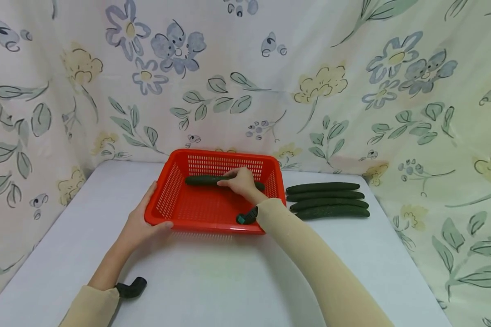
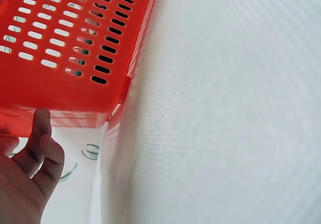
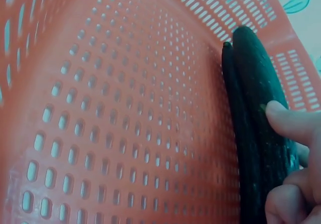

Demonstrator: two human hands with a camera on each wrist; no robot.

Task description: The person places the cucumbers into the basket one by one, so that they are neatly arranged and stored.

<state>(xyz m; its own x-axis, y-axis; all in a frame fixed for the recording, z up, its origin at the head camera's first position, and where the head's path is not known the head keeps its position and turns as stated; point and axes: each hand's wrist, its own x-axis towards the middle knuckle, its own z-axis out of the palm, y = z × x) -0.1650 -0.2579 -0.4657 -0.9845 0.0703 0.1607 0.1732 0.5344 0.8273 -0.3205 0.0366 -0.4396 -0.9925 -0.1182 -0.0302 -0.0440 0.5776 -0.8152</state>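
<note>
A red plastic basket (image 1: 206, 225) with slotted walls stands on the white table. My left hand (image 1: 141, 227) holds its front left corner, with the thumb along the front and the fingers at the left side. In the left wrist view, bent fingers (image 2: 44, 151) lie near the basket wall (image 2: 65, 91). Inside the basket, my right hand (image 1: 243, 184) grips a dark green cucumber (image 1: 202, 180) lying lengthwise near the back wall. From the right wrist, the thumb shows on this cucumber (image 3: 256, 68), and a second, narrower-looking dark cucumber (image 3: 235, 103) lies alongside it.
Several cucumbers (image 1: 327, 195) lie side by side on the table (image 1: 212, 281), just right of the basket. A floral cloth (image 1: 245, 77) hangs behind the table and along its sides. Black camera mounts (image 1: 132, 288) sit on both wrists.
</note>
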